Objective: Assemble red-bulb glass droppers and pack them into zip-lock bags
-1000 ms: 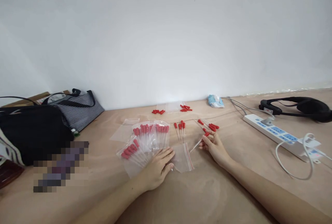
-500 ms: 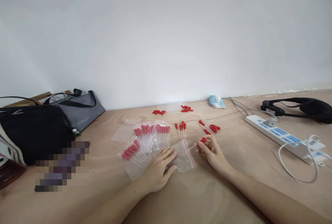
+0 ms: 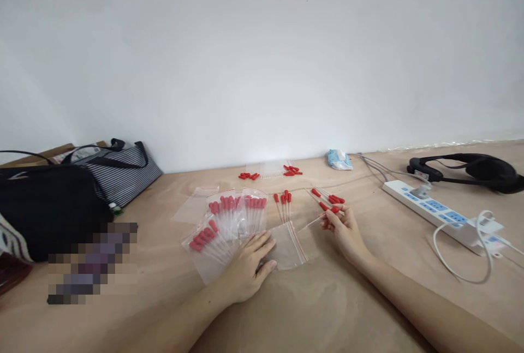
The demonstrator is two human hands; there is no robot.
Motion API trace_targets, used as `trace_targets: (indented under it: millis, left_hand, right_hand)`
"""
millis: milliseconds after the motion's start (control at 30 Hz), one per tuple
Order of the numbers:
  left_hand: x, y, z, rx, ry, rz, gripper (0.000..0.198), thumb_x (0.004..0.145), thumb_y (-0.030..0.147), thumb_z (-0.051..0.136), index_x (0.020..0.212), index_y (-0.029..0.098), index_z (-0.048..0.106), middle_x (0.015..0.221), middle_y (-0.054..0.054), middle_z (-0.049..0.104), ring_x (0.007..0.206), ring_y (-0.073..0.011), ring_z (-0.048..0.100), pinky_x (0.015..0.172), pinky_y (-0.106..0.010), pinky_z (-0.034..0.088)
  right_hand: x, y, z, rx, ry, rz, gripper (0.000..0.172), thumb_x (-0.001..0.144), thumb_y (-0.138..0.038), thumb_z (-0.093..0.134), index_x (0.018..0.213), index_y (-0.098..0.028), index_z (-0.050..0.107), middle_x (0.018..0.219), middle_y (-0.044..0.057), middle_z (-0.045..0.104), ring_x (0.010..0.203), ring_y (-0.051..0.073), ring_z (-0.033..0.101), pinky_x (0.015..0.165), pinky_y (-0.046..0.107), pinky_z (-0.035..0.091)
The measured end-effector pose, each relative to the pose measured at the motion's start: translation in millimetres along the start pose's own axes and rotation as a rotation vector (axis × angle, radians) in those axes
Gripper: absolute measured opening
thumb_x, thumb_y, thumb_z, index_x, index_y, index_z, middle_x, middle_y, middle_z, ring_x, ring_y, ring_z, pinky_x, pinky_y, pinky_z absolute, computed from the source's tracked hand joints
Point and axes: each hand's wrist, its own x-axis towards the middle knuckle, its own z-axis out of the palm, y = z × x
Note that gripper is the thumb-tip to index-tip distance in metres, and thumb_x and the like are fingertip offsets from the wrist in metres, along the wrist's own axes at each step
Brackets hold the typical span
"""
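Note:
My left hand [image 3: 254, 265] lies flat with fingers spread on the left part of a clear zip bag [image 3: 286, 246]. Just right of that bag's red-striped mouth, my right hand [image 3: 341, 233] pinches a red-bulbed dropper [image 3: 334, 209], its thin clear tube pointing left toward the mouth. Several loose droppers [image 3: 336, 199] lie beyond my right hand. Another small group of droppers [image 3: 285, 198] lies behind the bag, bulbs away from me. Filled bags of droppers [image 3: 256, 205] overlap left of centre, one of them [image 3: 204, 238] close beside my left hand.
More red bulbs [image 3: 292, 169] and clear tubes lie near the wall. A blue-white packet [image 3: 339, 159], a white power strip [image 3: 438, 211] with cables and a black headset [image 3: 470, 170] are right. Black bag [image 3: 53, 205] and striped bag [image 3: 123, 178] stand left.
My right hand has moved right with the dropper, whose tip is now farther from the bag's mouth. My left hand stays on the bag. The view has shifted slightly.

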Motion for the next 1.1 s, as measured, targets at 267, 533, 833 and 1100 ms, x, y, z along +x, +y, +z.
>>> trace_targets:
  millis: [267, 533, 833, 1100]
  left_hand:
    - [0.4, 0.2, -0.3, 0.041, -0.017, 0.001, 0.045, 0.086, 0.036, 0.038, 0.128, 0.018, 0.038, 0.137, -0.009, 0.032, 0.127, -0.0211, 0.027, 0.104, -0.043, 0.022]
    - [1.2, 0.8, -0.6, 0.001, 0.007, 0.017, 0.047, 0.085, 0.032, 0.041, 0.13, 0.019, 0.035, 0.136, -0.009, 0.033, 0.126, -0.0217, 0.029, 0.103, -0.045, 0.025]
    - [2.7, 2.4, -2.4, 0.004, -0.05, 0.089, 0.042, 0.09, 0.035, 0.033, 0.13, 0.022, 0.035, 0.137, -0.007, 0.033, 0.126, -0.0203, 0.027, 0.104, -0.043, 0.022]
    - [2.1, 1.8, -5.0, -0.057, -0.017, 0.08, 0.042, 0.087, 0.034, 0.039, 0.128, 0.023, 0.039, 0.136, -0.007, 0.035, 0.125, -0.0227, 0.03, 0.102, -0.045, 0.026]
  right_hand:
    - [-9.4, -0.2, 9.6, -0.006, -0.087, 0.046, 0.042, 0.063, -0.046, 0.064, 0.082, -0.023, 0.034, 0.063, -0.006, 0.056, 0.047, 0.008, 0.051, 0.048, 0.022, 0.042]
    - [-25.2, 0.6, 22.0, -0.124, -0.597, 0.247, 0.038, 0.063, -0.046, 0.064, 0.074, -0.019, 0.039, 0.051, -0.011, 0.049, 0.026, 0.001, 0.033, 0.027, 0.015, 0.021]
    - [-3.7, 0.4, 18.0, -0.255, -0.887, 0.437, 0.04, 0.054, -0.042, 0.072, 0.072, -0.017, 0.045, 0.048, -0.009, 0.052, 0.03, 0.004, 0.042, 0.028, 0.013, 0.025]
    - [-14.7, -3.7, 21.0, -0.386, -0.995, 0.145, 0.037, 0.074, -0.05, 0.052, 0.07, -0.014, 0.06, 0.054, -0.004, 0.046, 0.05, 0.006, 0.042, 0.05, 0.02, 0.037]
